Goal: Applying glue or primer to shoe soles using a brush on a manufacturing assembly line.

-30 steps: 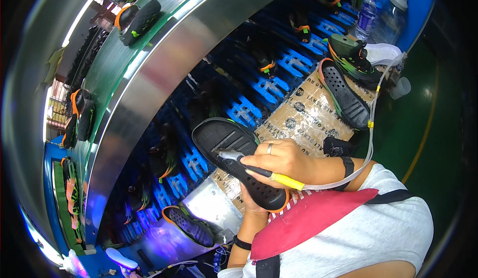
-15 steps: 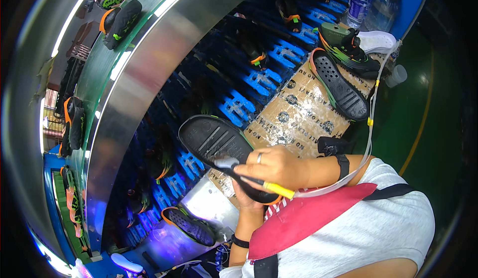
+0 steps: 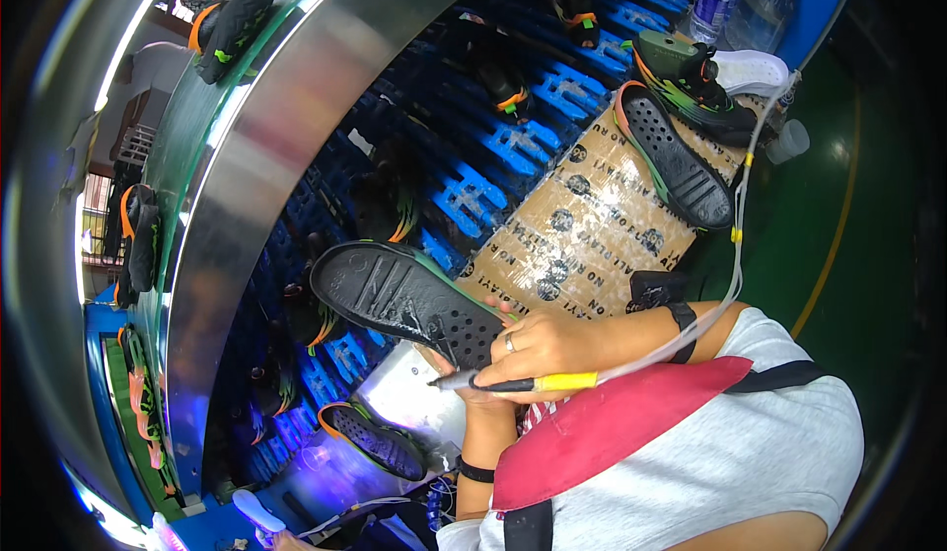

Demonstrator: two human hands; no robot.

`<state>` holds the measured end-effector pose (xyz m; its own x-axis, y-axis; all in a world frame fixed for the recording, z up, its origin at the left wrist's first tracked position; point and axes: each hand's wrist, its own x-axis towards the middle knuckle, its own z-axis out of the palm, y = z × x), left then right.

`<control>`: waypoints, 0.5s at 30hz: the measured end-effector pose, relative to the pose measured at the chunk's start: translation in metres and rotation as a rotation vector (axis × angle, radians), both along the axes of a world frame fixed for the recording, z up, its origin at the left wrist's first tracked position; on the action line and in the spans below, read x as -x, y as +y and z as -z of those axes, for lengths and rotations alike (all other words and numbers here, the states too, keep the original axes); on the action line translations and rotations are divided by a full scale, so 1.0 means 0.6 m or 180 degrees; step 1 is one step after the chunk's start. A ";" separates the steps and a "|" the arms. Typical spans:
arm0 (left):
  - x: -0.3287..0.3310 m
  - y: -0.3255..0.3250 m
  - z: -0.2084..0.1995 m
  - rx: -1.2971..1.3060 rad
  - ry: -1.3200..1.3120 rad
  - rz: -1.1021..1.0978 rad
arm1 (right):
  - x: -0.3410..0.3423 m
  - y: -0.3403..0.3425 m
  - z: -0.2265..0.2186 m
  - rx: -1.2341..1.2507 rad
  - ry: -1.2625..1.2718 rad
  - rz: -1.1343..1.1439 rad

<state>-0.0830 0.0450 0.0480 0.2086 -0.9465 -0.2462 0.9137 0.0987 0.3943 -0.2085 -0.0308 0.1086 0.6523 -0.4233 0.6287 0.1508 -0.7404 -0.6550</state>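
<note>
My left hand [image 3: 479, 399] grips a black shoe sole [image 3: 387, 288] at its near end. The sole's inner face is up, with a ribbed part, several round holes and whitish wet smears. In my right hand [image 3: 541, 346] is a brush [image 3: 514, 385] with a black and yellow handle, joined to a clear tube [image 3: 681, 339]. The brush's dark tip is beside the sole's near edge; whether it touches is unclear. Under the hands is a cardboard sheet [image 3: 541, 252] covered in clear film. Another black sole [image 3: 675, 164] lies on its far right part, beside a green and black shoe [image 3: 688, 82].
A conveyor of blue slats [image 3: 472, 202] carries several dark shoes past the cardboard. Above it runs a metal-edged shelf [image 3: 326, 77] with shoe uppers. One more sole [image 3: 371, 442] lies at lower left. Bottles [image 3: 711, 3] and a plastic cup [image 3: 788, 143] stand at far right.
The held sole has shifted left and turned flatter. My right hand has drawn the brush off the ribbed part to the near edge. Shoes on the shelf have moved slightly.
</note>
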 end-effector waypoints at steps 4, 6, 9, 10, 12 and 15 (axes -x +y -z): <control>-0.030 -0.004 -0.010 0.0321 0.0620 0.0243 | 0.003 -0.001 0.001 -0.0364 -0.0231 0.0085; -0.033 -0.009 -0.012 0.0389 0.0442 0.0140 | -0.001 -0.001 0.007 -0.0264 -0.0060 0.0236; -0.046 -0.009 0.004 0.0325 0.0100 -0.0011 | 0.000 0.012 0.004 -0.0619 0.0152 -0.0487; -0.047 -0.008 0.003 0.0312 0.0101 -0.0025 | 0.001 0.011 -0.001 -0.0760 0.0114 -0.0702; -0.050 -0.007 0.004 0.0525 -0.0150 -0.0364 | 0.001 0.000 -0.011 -0.1055 -0.0124 -0.0970; -0.061 -0.006 -0.013 0.0632 -0.0081 -0.0307 | 0.003 -0.008 -0.008 -0.1226 -0.0187 -0.0908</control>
<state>-0.0462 0.0411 0.0559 0.3041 -0.9513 -0.0506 0.8863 0.2631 0.3812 -0.2103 -0.0354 0.1131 0.7443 -0.4420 0.5006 0.3576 -0.3692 -0.8578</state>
